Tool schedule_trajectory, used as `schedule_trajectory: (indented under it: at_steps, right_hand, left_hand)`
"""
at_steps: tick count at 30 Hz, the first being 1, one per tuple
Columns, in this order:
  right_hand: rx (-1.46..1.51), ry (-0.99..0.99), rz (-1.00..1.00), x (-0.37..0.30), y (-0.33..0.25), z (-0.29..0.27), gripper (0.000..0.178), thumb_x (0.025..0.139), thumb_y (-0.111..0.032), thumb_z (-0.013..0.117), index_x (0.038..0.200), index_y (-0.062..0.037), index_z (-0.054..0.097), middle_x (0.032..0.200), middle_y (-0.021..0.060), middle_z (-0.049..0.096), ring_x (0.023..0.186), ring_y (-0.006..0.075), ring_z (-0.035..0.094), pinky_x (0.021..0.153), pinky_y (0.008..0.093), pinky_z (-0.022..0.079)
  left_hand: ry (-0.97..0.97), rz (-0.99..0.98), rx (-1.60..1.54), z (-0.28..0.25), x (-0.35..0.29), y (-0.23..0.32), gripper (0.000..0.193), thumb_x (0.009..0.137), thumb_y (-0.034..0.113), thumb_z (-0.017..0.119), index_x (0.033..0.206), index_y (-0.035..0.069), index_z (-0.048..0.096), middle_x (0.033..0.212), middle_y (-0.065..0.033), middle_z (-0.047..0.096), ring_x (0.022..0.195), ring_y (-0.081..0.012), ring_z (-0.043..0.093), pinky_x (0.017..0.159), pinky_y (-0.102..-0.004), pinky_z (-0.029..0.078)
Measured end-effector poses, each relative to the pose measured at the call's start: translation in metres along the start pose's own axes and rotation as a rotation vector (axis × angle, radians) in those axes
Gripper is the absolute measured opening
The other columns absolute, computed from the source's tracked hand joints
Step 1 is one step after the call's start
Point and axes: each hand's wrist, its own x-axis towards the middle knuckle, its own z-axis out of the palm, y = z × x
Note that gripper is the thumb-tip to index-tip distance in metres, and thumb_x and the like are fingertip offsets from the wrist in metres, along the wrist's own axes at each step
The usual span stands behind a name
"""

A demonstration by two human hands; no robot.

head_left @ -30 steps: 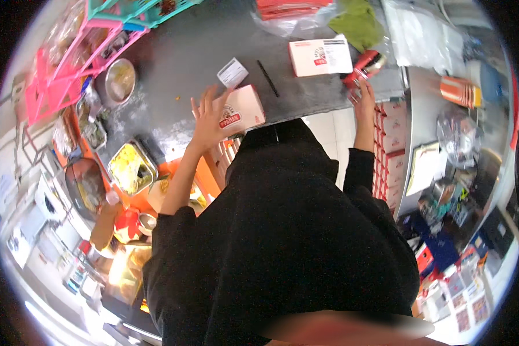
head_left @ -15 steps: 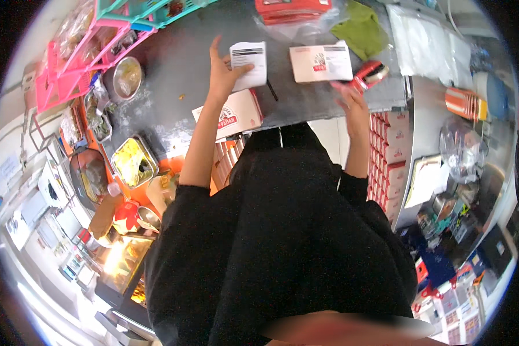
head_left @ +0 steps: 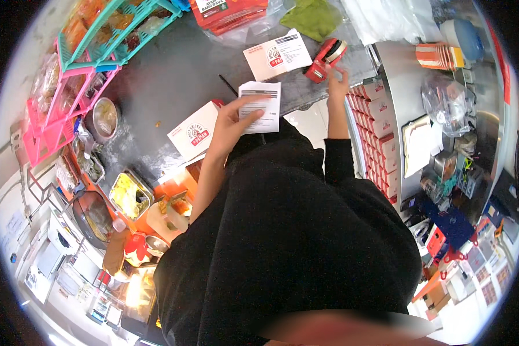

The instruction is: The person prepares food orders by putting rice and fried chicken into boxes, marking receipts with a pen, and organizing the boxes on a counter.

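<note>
My left hand [head_left: 236, 115] grips a small stack of white printed slips [head_left: 269, 122], thumb across the front, close to my body at the counter's near edge. A red tape dispenser [head_left: 317, 71] with a roll in it sits at the right end of the counter. Beside it is my right hand [head_left: 338, 86], its fingers apart and the fingertips at the dispenser's near side; I cannot tell whether they touch it. A white and red box [head_left: 262, 64] with a printed slip on top lies left of the dispenser. Another such box [head_left: 185, 134] lies left of my left hand.
A dark pen-like stick [head_left: 228, 85] lies on the grey counter [head_left: 173, 69]. Red packaging [head_left: 228, 16] and a green cloth [head_left: 311, 20] are at the back. Pink and teal baskets [head_left: 92, 57], a bowl [head_left: 103, 117] and a tray of yellow food [head_left: 130, 195] stand left. Stacked boxes [head_left: 380, 138] stand right.
My left hand has drawn the slips nearer to my body. My right hand remains beside the dispenser, its fingers shifted. The whole view has turned, so the counter appears moved.
</note>
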Motion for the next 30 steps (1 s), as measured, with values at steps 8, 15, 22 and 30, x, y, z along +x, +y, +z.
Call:
schedule_trajectory:
  at_steps: [8, 15, 22, 30]
  right_hand:
    - [0.7, -0.657, 0.611, 0.006, 0.004, 0.001, 0.062, 0.083, -0.036, 0.084, 0.135, -0.0212, 0.055, 0.113, 0.0053, 0.061, 0.086, 0.0199, 0.057, 0.073, 0.0364, 0.051]
    - [1.052, -0.709, 0.156, -0.035, 0.024, 0.024, 0.033, 0.095, -0.021, 0.072, 0.119, 0.0016, 0.069, 0.116, 0.0108, 0.07, 0.092, 0.0161, 0.065, 0.082, 0.0377, 0.058]
    - [0.493, -1.139, 0.137, -0.108, -0.066, -0.036, 0.024, 0.1, -0.02, 0.063, 0.099, -0.0004, 0.076, 0.102, 0.0077, 0.072, 0.094, 0.0142, 0.064, 0.084, 0.0293, 0.053]
    - [0.484, -1.446, -0.195, -0.265, -0.127, -0.046, 0.035, 0.1, -0.033, 0.062, 0.095, -0.0033, 0.08, 0.075, 0.0013, 0.06, 0.068, 0.0095, 0.051, 0.063, 0.0249, 0.043]
  left_hand:
    - [0.25, -0.049, -0.183, -0.022, -0.037, 0.0, 0.04, 0.094, -0.004, 0.063, 0.134, 0.0, 0.063, 0.128, -0.0108, 0.067, 0.107, -0.0139, 0.065, 0.095, -0.0288, 0.052]
    - [0.418, 0.105, -0.324, -0.053, -0.058, -0.002, 0.061, 0.089, -0.012, 0.063, 0.147, 0.003, 0.05, 0.147, -0.0098, 0.053, 0.127, -0.0188, 0.056, 0.107, -0.0323, 0.046]
    - [0.384, 0.198, -0.345, -0.094, -0.082, 0.007, 0.088, 0.077, -0.024, 0.058, 0.156, 0.009, 0.036, 0.152, -0.012, 0.044, 0.13, -0.0228, 0.054, 0.109, -0.0346, 0.046]
    - [0.248, 0.149, -0.347, -0.099, -0.075, -0.019, 0.077, 0.083, -0.017, 0.062, 0.153, 0.01, 0.042, 0.151, -0.0104, 0.045, 0.125, -0.0209, 0.056, 0.105, -0.0356, 0.049]
